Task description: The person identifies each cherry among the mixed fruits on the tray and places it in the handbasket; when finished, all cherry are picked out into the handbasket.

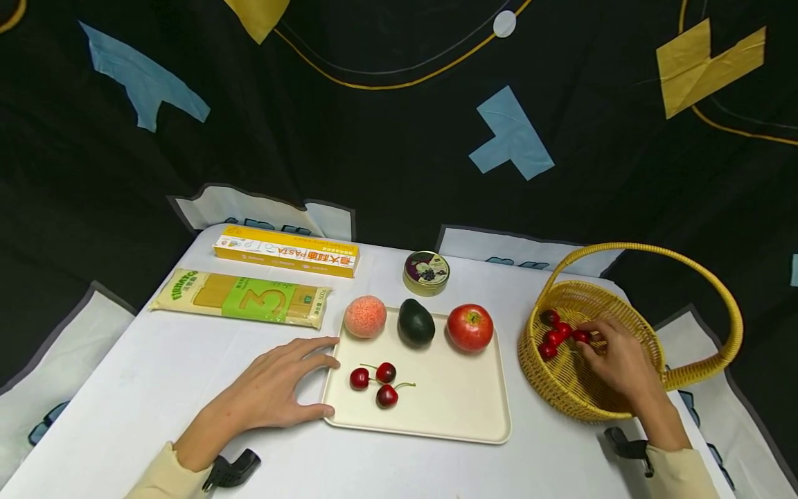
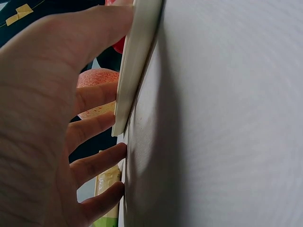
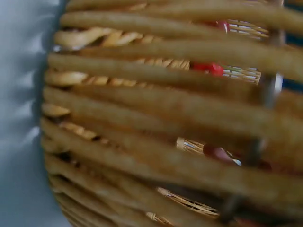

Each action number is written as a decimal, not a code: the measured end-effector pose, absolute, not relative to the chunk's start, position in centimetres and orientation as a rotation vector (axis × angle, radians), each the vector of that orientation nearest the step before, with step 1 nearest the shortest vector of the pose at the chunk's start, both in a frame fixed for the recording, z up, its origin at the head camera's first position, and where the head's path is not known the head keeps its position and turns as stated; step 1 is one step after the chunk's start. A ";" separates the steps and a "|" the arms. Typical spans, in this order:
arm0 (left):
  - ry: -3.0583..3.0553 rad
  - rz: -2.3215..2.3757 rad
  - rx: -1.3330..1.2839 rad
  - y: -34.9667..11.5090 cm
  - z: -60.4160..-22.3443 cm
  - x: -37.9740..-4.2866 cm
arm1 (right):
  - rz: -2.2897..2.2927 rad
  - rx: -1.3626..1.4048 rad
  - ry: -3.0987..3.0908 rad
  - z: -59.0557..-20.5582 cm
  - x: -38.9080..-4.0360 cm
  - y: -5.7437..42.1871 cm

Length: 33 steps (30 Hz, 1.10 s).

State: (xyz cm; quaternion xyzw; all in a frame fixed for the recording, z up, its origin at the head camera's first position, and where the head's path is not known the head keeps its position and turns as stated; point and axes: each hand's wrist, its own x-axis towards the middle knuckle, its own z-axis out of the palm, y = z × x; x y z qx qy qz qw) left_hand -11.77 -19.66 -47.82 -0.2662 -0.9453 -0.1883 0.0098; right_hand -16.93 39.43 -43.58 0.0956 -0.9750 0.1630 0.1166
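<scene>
Cherries (image 1: 387, 397) lie on the tray (image 1: 449, 409), left of the basket (image 1: 548, 386).

On the white table (image 1: 125, 388) we see a yellow-and-white pasta box (image 1: 287, 251) lying just behind a noodle packet (image 1: 242, 298) with a green label marked 3, and a round tin (image 1: 427, 274) to their right, near the far edge. Beyond, we see a black cloth (image 1: 374, 159) bearing blue patches (image 1: 511, 135), yellow patches (image 1: 686, 66) and a curved yellow line (image 1: 374, 87) with a white dot (image 1: 504, 23).

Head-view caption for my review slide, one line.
Left hand at the tray's edge, right hand pinching a cherry inside a wicker basket.
</scene>
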 end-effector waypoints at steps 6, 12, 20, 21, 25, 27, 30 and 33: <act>-2.956 -0.581 -0.831 -19.6 -47.9 -11.8 | 0.506 0.255 -2.947 -43.9 -17.6 40.3; -2.957 -0.581 -0.834 -19.6 -47.9 -11.8 | 0.512 0.247 -3.013 -44.0 -18.1 40.7; -2.952 -0.578 -0.840 -19.6 -47.8 -11.8 | 0.514 0.246 -3.065 -44.1 -18.7 40.9; -2.951 -0.577 -0.840 -19.6 -47.8 -11.8 | 0.513 0.242 -3.068 -44.1 -18.7 40.9; -2.955 -0.577 -0.838 -19.6 -47.8 -11.8 | 0.517 0.225 -3.083 -44.1 -18.8 40.8; -2.957 -0.576 -0.838 -19.7 -47.8 -11.8 | 0.514 0.225 -3.083 -44.2 -18.8 40.8; -2.961 -0.578 -0.836 -19.7 -47.8 -11.8 | 0.483 0.226 -3.072 -44.1 -18.7 40.6; -2.961 -0.581 -0.836 -19.6 -47.7 -11.8 | 0.425 0.208 -3.053 -43.9 -18.4 40.5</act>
